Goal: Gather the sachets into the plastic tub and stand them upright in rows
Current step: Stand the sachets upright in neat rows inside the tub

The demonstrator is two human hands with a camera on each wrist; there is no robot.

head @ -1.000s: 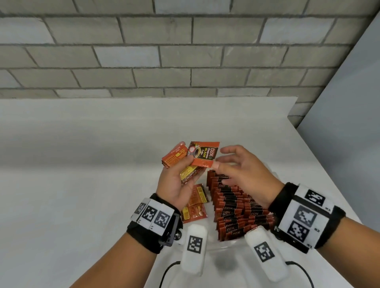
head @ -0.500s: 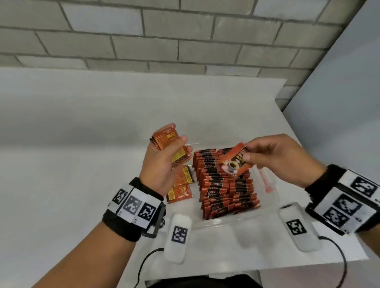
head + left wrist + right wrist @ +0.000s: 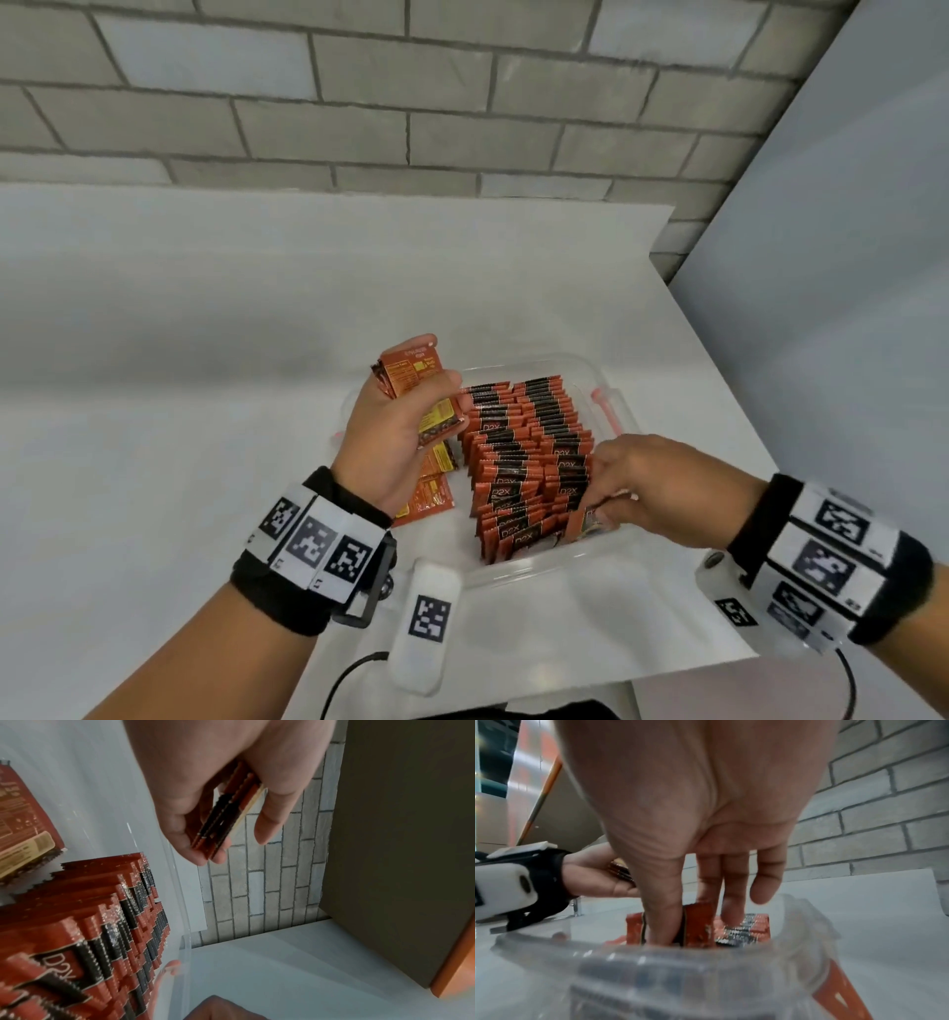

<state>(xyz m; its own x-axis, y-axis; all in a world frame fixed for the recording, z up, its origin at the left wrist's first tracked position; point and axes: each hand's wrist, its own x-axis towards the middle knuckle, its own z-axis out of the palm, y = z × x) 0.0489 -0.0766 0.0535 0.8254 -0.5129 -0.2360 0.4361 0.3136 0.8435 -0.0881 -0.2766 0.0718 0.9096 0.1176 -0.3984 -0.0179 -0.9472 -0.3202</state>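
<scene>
Grey brick wall and a white table frame the job; on the table sits the clear tub, most of it filled with sachets standing on edge in two rows. At the near end of the right row, the right hand pinches one sachet between thumb and fingers, thumb pushed down among the packs just inside the near wall, as the right wrist view shows. Up and to the left of that pinch, the left hand is curled round a small stack, held by its flat faces with the crimped ends poking out past the fingertips. A few loose sachets lie flat under the left hand. These packs look light, thin and floppy, with glossy foil that probably slips; pinching near a top crimp with the faces flat between thumb and finger should steer one best. Neighbours likely lean or topple once the row is parted
</scene>
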